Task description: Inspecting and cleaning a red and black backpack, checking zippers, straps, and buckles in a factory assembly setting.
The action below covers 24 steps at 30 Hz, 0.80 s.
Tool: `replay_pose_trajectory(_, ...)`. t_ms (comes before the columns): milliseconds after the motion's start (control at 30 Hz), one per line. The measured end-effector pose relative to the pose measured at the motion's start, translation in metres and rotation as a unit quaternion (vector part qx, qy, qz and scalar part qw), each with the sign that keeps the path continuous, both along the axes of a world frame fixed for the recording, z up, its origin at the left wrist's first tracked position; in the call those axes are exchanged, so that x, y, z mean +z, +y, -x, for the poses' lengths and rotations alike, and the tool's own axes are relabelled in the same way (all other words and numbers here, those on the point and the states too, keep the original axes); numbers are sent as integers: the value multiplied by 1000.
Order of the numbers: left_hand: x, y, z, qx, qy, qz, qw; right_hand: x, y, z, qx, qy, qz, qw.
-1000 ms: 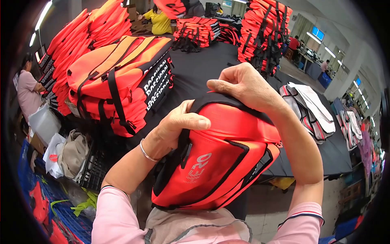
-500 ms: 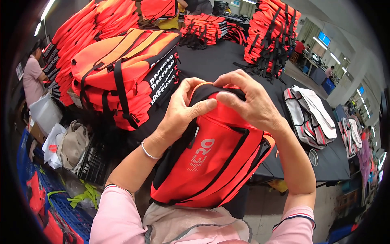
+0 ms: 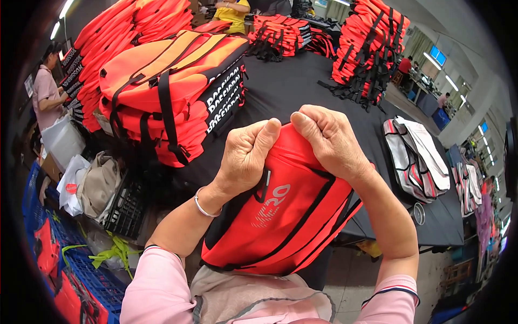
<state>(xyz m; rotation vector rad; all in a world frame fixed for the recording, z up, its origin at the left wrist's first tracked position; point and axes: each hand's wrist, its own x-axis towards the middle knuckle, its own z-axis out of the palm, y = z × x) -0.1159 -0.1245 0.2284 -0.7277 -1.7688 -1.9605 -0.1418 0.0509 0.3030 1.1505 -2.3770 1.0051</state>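
A red backpack point(image 3: 270, 216) with black trim and a pale printed mark leans against my front at the table edge. My left hand point(image 3: 245, 154) is closed on its upper left edge, thumb on top and fingers curled out of sight. On the upper right edge my right hand point(image 3: 332, 140) is closed the same way, its thumb close to the left one. Red cloth stretches between the two grips. Just beyond my left hand lies a pile of orange-red backpacks point(image 3: 178, 97) with black straps.
The black-covered table point(image 3: 286, 81) bears tall stacks of red bags point(image 3: 372, 48) at the back. A white-and-grey bag point(image 3: 415, 156) lies at right, near a roll of tape point(image 3: 418, 213). Blue crates point(image 3: 81, 270) and a black crate point(image 3: 124, 210) stand at left. A co-worker point(image 3: 48, 89) stands far left.
My fingers have curled down over the backpack's top edge, and the dark opening seen before is now covered. At the back, a person in yellow shows more.
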Motion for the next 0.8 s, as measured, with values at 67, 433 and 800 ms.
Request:
replay_pose_trajectory(67, -1, 7, 0, -5, 27, -40, 999, 4, 4, 1, 9, -34, 11, 999)
replay_pose_trajectory(433, -32, -48, 10, 108, 1, -146, 983, -43, 127, 16, -68, -147, -20, 987)
replay_pose_trajectory(800, -40, -61, 24, 148, -3, -100, 984, -56, 169, 18, -115, -256, 26, 960)
